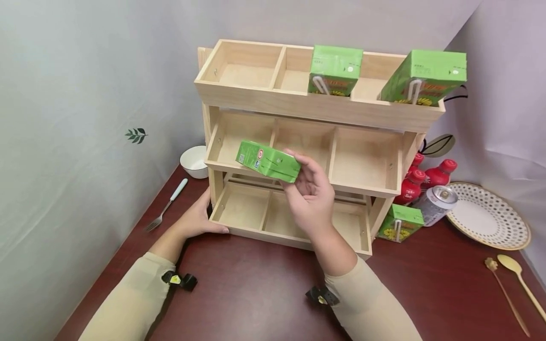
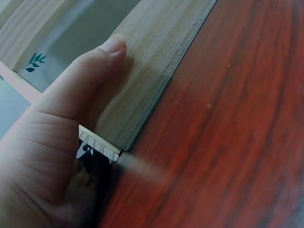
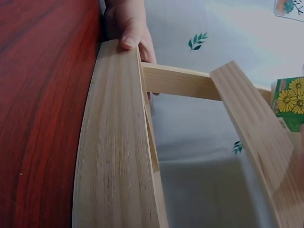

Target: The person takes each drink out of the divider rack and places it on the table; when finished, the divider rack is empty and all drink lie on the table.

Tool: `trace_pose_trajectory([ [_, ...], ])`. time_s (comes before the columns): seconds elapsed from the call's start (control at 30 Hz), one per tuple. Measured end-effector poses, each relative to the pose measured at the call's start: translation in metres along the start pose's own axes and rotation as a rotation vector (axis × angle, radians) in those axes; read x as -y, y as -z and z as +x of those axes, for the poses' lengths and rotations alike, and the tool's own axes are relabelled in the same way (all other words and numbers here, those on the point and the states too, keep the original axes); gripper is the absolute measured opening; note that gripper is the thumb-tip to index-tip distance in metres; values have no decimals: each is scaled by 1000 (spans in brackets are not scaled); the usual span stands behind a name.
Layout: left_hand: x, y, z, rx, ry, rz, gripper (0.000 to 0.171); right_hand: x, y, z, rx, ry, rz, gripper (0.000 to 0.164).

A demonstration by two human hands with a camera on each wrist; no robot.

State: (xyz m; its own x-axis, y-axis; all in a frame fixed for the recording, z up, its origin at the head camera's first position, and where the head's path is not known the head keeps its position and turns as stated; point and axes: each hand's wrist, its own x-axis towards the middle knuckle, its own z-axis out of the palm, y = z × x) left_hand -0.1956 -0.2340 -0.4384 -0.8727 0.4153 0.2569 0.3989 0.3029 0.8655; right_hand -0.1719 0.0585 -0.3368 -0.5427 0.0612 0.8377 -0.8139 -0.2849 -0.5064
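Green box (image 1: 268,162) is pinched at one end by right hand (image 1: 310,201), tilted before middle tier (image 1: 362,188) of shelf (image 1: 315,107); lower corner is gripped by left hand (image 1: 198,220), seemingly for steadiness.

A dark reddish-brown worktop (image 1: 239,298), its wood grain streaked in the wrist views, reflects a soft, pale sheen near its front. Left of the worktop hangs a pale grey-white cloth (image 1: 64,118), printed with a small green leaf sprig (image 1: 136,136). Behind the worktop rises a plain pale backdrop (image 1: 324,19); to its right, creased whitish fabric (image 1: 503,113) drops in loose folds, under even light.
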Motion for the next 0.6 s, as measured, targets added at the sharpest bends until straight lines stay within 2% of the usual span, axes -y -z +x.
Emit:
trace_pose_trajectory([
  [0.2, -1, -1, 4, 17, -7, 0, 126, 18, 12, -4, -14, 30, -15, 49],
  [0.43, -1, 1, -2, -16, -9, 32, 129, 40, 31, -11, 100, 40, -14, 47],
  [0.6, 0, -1, -2, -11, -10, 29, 129, 51, 51, -19, 134, 23, -15, 46],
])
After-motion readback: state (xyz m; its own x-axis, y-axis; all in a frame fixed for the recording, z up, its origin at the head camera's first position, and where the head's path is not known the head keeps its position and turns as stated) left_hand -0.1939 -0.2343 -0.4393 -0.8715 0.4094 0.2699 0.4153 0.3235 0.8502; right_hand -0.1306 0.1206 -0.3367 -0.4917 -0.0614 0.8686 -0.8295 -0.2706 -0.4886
